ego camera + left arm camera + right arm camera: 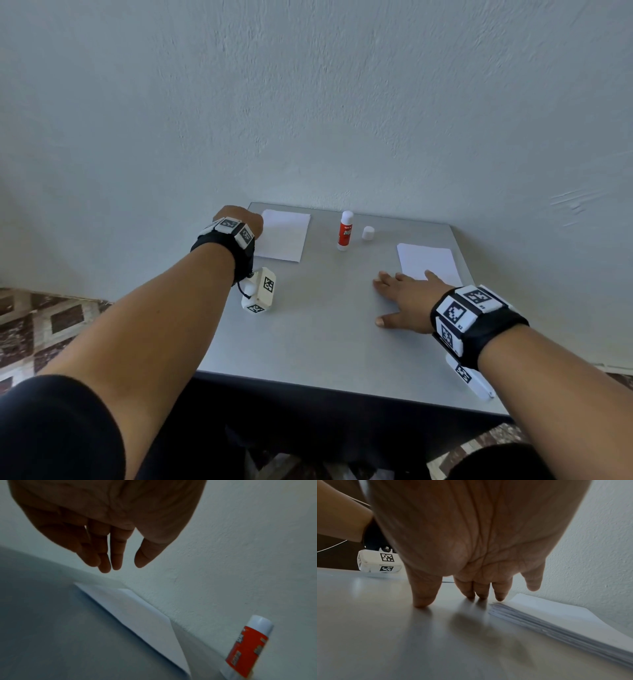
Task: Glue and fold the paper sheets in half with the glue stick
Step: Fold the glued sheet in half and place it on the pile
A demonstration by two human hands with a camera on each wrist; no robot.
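Grey tabletop [325, 308] pushed against a pale textured wall [308, 102], patterned tile floor [51, 325] at left. Right hand [402, 301] flat, fingers [423, 595] spread, touching tabletop beside paper stack [556, 618]; left hand [109, 520] above folded sheets [282, 234], fingers [116, 555] loosely extended, holding nothing.

Grey table [308, 342], pale textured wall [308, 102], patterned tile floor [51, 318]

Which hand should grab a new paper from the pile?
Probably the right hand. Its straight fingers rest on the table right beside the paper pile. The left hand hovers over the other paper, far across.
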